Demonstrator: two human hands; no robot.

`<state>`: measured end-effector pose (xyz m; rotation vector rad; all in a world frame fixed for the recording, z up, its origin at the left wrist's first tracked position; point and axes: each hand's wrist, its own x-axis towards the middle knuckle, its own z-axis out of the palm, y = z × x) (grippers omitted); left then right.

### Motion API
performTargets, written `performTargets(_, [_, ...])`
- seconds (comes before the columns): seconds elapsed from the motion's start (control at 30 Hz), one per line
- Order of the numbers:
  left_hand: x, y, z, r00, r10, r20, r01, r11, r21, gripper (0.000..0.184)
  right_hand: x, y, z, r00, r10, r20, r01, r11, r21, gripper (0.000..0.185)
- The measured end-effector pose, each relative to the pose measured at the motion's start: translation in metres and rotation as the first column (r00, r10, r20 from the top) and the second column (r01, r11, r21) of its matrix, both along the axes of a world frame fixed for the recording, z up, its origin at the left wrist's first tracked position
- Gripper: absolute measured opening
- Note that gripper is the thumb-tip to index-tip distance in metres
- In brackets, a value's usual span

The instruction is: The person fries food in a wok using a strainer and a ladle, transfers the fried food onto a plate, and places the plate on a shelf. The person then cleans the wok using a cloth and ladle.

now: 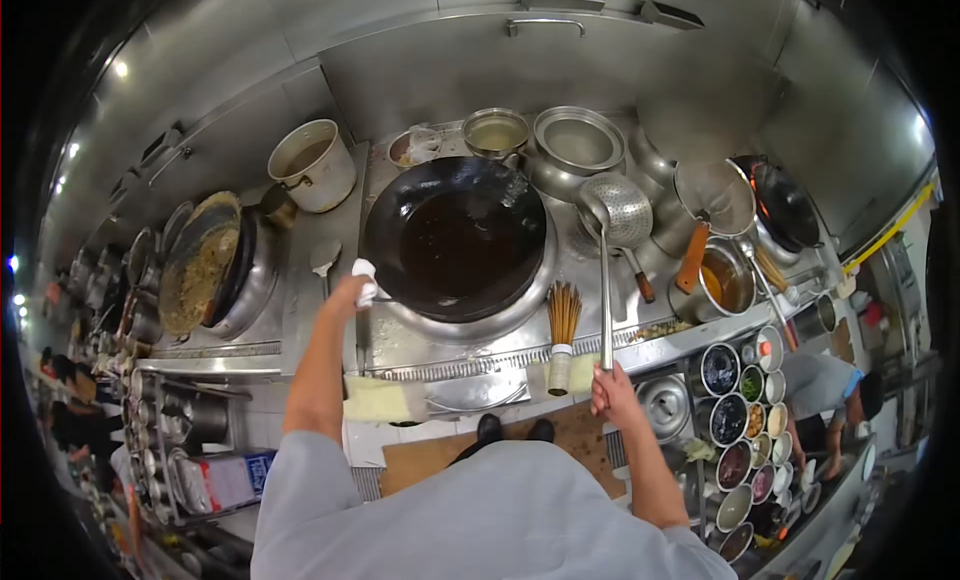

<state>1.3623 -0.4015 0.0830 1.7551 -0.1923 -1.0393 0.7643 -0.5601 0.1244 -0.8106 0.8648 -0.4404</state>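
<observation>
A large black wok [455, 240] sits on the burner in front of me, with a dark wet sheen inside. My left hand [352, 288] is closed around a folded white cloth [366, 284] at the wok's left edge, where the handle seems to be covered. My right hand [613, 392] grips the long handle of a metal ladle [606, 290]. The ladle's bowl end lies over a perforated skimmer [617, 212], right of the wok. Between the wok and my right hand stands a bamboo brush [563, 325], bristles up.
At the back are a tall pot [313, 168] and metal bowls [580, 140]. Left, another wok [205, 265] is tilted. A strainer [715, 200] rests over a pot of brown liquid [728, 280]. Several ingredient tubs [730, 420] stand right, near another person [825, 390].
</observation>
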Motion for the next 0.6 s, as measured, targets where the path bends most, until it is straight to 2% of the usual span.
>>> performTargets(0.03, [-0.022,0.006,-0.01,0.996,0.08,-0.037,-0.084,0.991,-0.104,0.017,0.003,-0.034,-0.011,0.987,0.131,-0.093,-0.141,0.983,-0.116,0.028])
performTargets(0.07, [-0.05,0.004,-0.018,0.975,0.217,0.046,-0.21,0.969,-0.131,0.024,0.026,-0.065,0.002,0.851,0.093,-0.517,-0.239,0.945,-0.223,0.032])
performTargets(0.1, [-0.082,0.002,-0.022,0.96,0.279,0.022,-0.264,0.932,-0.25,0.026,0.05,-0.085,0.025,0.711,-0.089,-0.698,-0.361,0.805,-0.47,0.038])
performTargets(0.13, [-0.108,-0.001,-0.03,0.953,0.302,0.013,-0.286,0.914,-0.287,0.018,0.052,-0.159,-0.069,0.737,-0.327,-0.592,-0.455,0.407,-0.792,0.047])
performTargets(0.17, [-0.131,-0.012,-0.052,0.906,0.42,-0.049,-0.403,0.824,-0.399,0.026,0.084,-0.161,0.02,0.788,-0.083,-0.61,-0.426,0.642,-0.637,0.055])
performTargets(0.2, [-0.158,-0.023,-0.048,0.847,0.524,-0.085,-0.515,0.772,-0.371,0.031,0.104,-0.191,0.022,0.857,-0.191,-0.479,-0.416,0.292,-0.861,0.053])
performTargets(0.27, [-0.184,-0.027,-0.03,0.847,0.484,-0.22,-0.532,0.776,-0.339,0.031,0.152,-0.198,0.116,0.71,-0.061,-0.702,-0.562,0.552,-0.616,0.048])
performTargets(0.3, [-0.189,-0.026,-0.015,0.846,0.434,-0.309,-0.522,0.793,-0.315,0.029,0.17,-0.214,0.131,0.679,-0.094,-0.728,-0.626,0.444,-0.642,0.049])
performTargets(0.33, [-0.182,-0.024,-0.009,0.848,0.429,-0.311,-0.52,0.787,-0.332,0.029,0.186,-0.23,0.143,0.65,-0.133,-0.748,-0.683,0.33,-0.652,0.051])
performTargets(0.37, [-0.17,-0.016,-0.005,0.814,0.3,-0.497,-0.48,0.829,-0.287,0.027,0.203,-0.242,0.154,0.654,-0.143,-0.743,-0.68,0.321,-0.66,0.051])
performTargets(0.4, [-0.161,-0.012,-0.003,0.731,0.167,-0.662,-0.425,0.87,-0.249,0.026,0.219,-0.253,0.163,0.623,-0.121,-0.773,-0.738,0.238,-0.631,0.053])
performTargets(0.43, [-0.156,-0.013,-0.002,0.734,0.162,-0.66,-0.423,0.869,-0.256,0.026,0.232,-0.26,0.172,0.587,-0.102,-0.803,-0.789,0.154,-0.595,0.054])
performTargets(0.47, [-0.152,-0.015,-0.003,0.723,0.157,-0.673,-0.39,0.896,-0.21,0.022,0.244,-0.265,0.182,0.588,-0.107,-0.801,-0.787,0.154,-0.598,0.054])
performTargets(0.5, [-0.148,-0.019,-0.004,0.712,0.151,-0.686,-0.355,0.92,-0.165,0.018,0.255,-0.27,0.192,0.529,-0.095,-0.843,-0.842,0.061,-0.535,0.056])
performTargets(0.53, [-0.157,-0.021,0.017,0.75,0.191,-0.633,-0.354,0.925,-0.14,0.013,0.264,-0.271,0.202,0.464,-0.091,-0.881,-0.886,-0.033,-0.463,0.058])
performTargets(0.57, [-0.147,-0.021,-0.007,0.749,0.185,-0.636,-0.351,0.925,-0.143,0.013,0.268,-0.261,0.219,0.461,-0.097,-0.882,-0.887,-0.032,-0.46,0.058])
performTargets(0.6, [-0.135,-0.02,-0.044,0.776,0.073,-0.626,-0.298,0.918,-0.262,0.013,0.27,-0.252,0.237,0.381,-0.058,-0.923,-0.924,-0.005,-0.382,0.06])
